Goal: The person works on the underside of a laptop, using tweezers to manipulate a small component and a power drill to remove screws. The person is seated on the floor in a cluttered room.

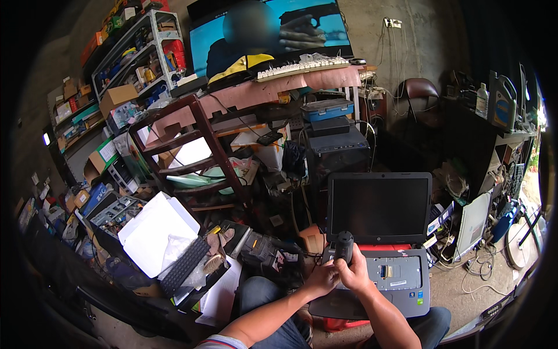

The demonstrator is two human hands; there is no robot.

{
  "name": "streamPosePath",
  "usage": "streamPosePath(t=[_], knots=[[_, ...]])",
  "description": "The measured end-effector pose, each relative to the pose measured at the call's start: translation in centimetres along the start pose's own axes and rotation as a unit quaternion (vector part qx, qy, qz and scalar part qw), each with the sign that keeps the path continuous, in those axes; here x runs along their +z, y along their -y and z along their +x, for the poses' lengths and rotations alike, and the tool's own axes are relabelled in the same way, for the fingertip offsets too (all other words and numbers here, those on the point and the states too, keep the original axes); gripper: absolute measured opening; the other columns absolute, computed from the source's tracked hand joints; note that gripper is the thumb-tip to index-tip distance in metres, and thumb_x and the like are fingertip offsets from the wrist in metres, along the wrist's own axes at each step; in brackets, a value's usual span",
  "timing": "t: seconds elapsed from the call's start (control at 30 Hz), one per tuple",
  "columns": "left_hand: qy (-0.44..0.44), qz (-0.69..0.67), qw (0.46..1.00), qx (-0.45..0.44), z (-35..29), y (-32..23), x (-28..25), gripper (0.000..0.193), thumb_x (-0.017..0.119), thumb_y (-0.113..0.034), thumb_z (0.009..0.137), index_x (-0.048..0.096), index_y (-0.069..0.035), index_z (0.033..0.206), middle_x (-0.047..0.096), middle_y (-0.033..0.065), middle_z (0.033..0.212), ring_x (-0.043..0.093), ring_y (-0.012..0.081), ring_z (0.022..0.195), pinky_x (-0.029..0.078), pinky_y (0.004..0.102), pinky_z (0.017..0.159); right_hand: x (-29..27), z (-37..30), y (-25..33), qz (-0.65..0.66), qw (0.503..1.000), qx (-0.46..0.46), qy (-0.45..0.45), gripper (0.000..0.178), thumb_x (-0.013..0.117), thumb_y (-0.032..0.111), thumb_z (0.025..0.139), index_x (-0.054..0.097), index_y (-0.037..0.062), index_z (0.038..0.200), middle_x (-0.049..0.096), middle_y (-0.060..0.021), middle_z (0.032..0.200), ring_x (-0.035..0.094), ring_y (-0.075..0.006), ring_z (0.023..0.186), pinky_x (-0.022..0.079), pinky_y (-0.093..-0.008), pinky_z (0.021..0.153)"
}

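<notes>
An open grey-black laptop (412,291) sits in front of me, its dark screen (381,206) raised. Its keyboard is out of the base, which bares the metal tray (398,273) and a small ribbon cable. My right hand (356,274) is wrapped round a black cylindrical tool (344,245), which looks like an electric screwdriver, over the left part of the base. Beside it my left hand (321,281) is closed, its fingers meeting the right hand near the tool's lower part. The tool's tip and what the left fingers pinch are hidden by the hands.
Left of me lies a loose black keyboard (185,266) with a brush (213,263) and gloves, by an open white box (157,232). Something red (343,324) supports the laptop. A wooden chair (200,145), a computer tower (337,148) and a monitor desk stand behind. Cables lie right.
</notes>
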State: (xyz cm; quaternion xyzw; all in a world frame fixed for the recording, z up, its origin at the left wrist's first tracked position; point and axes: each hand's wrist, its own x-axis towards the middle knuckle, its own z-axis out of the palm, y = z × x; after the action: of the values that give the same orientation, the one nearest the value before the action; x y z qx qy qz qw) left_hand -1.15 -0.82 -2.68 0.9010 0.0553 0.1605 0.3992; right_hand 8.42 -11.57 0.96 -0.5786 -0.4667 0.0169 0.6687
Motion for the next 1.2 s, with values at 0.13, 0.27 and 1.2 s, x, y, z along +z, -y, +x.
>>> streamPosePath(t=[0.13,0.27,1.2], knots=[[0.016,0.007,1.0,-0.016,0.0,-0.8,-0.4,0.02,0.06,-0.018,0.089,0.067,-0.006,0.104,0.063,0.0196,0.107,0.063,0.0378,0.096,0.051,0.042,0.082,0.0,0.0,0.0,0.014,1.0,0.016,0.003,0.049,0.068,0.041,0.086,0.054,-0.0006,0.108,0.061,-0.0154,0.084,0.062,-0.0292,0.075,0.05,-0.0373,0.071],[0.015,0.019,0.999,-0.023,0.0,-0.5,-0.3,0.021,0.06,-0.019,0.089,0.067,-0.005,0.103,0.063,0.0197,0.105,0.063,0.038,0.095,0.051,0.0422,0.081,0.0,0.0,0.0,0.004,1.0,-0.001,0.003,0.049,0.068,0.041,0.086,0.054,-0.0006,0.108,0.062,-0.0152,0.084,0.062,-0.0288,0.075,0.05,-0.037,0.071],[0.001,0.019,0.999,-0.028,-0.1,-0.5,-0.1,0.021,0.06,-0.019,0.089,0.067,-0.005,0.103,0.063,0.0196,0.105,0.063,0.0376,0.095,0.051,0.0425,0.081,0.1,-0.1,-0.2,0.013,1.0,-0.001,0.002,0.046,0.069,0.035,0.085,0.054,-0.0013,0.108,0.063,-0.0151,0.084,0.062,-0.0276,0.075,0.05,-0.0367,0.072]])
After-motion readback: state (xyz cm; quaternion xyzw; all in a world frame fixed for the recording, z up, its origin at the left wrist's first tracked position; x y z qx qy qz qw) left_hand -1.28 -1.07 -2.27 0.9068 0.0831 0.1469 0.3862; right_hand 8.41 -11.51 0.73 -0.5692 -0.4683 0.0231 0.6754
